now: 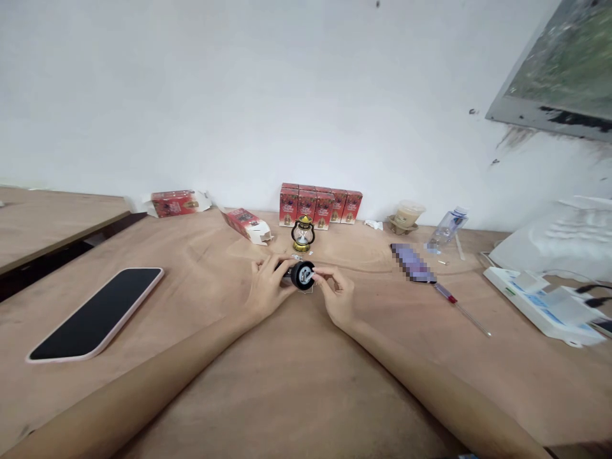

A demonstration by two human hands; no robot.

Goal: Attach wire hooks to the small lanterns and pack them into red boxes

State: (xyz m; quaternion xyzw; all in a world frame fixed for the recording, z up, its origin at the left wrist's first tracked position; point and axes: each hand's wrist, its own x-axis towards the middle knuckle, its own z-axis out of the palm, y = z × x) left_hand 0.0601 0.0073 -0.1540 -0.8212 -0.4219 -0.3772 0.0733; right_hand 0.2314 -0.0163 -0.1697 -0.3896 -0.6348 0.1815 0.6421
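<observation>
A small black lantern (pixel 302 275) lies on its side above the middle of the wooden table, its round base turned toward the camera. My left hand (pixel 270 285) is wrapped round its body from the left. The fingertips of my right hand (pixel 337 292) are pinched together at the right edge of the open-looking base, where a small pale piece shows between them. Just behind my hands stands an upright black and gold lantern (pixel 303 234) with a clear globe.
Red boxes (pixel 316 207) stand against the wall; two opened boxes (pixel 174 204) (pixel 247 225) lie left. A phone (pixel 98 313) lies near left. Rightward are a cup (pixel 406 215), a bottle (pixel 448 227), another phone (pixel 412 262), a screwdriver (pixel 461 309) and a power strip (pixel 540 306).
</observation>
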